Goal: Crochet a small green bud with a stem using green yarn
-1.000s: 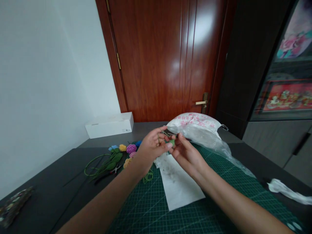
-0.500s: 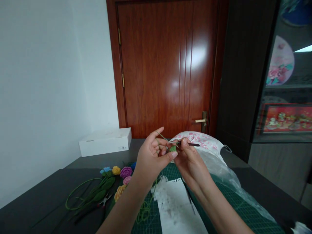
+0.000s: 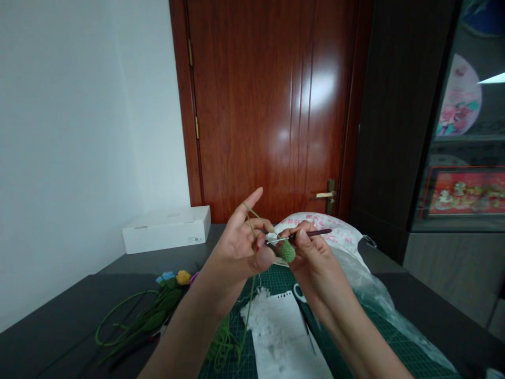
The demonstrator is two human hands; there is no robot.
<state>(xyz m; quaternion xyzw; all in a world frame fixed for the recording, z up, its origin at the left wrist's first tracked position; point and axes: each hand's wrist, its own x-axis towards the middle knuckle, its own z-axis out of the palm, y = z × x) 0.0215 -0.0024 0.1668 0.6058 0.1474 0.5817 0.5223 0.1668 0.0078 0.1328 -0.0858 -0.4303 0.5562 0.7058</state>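
Observation:
My right hand [image 3: 315,258] grips a crochet hook [image 3: 313,233] with a dark handle, its metal tip pointing left. A small rounded green crocheted piece [image 3: 288,251] hangs under the hook's shaft, against the right fingers. My left hand [image 3: 240,247] is just left of it, index finger raised and the other fingers curled. Green yarn [image 3: 249,305] runs over that index finger to the hook and trails down to a loose tangle on the cutting mat. The left thumb lies close to the hook tip; whether it touches the piece I cannot tell.
Beneath my hands, a paper pad [image 3: 282,329] with white fluff lies on a green cutting mat [image 3: 359,321], beside scissors [image 3: 299,292]. Crocheted flowers [image 3: 183,277] with green stems lie left. A white box [image 3: 168,230] and a plastic bag [image 3: 339,231] stand further back.
The view has tilted up. My left index finger has risen, lifting the yarn. The green piece, earlier at the left thumb, now hangs apart from it under the hook, more fully visible.

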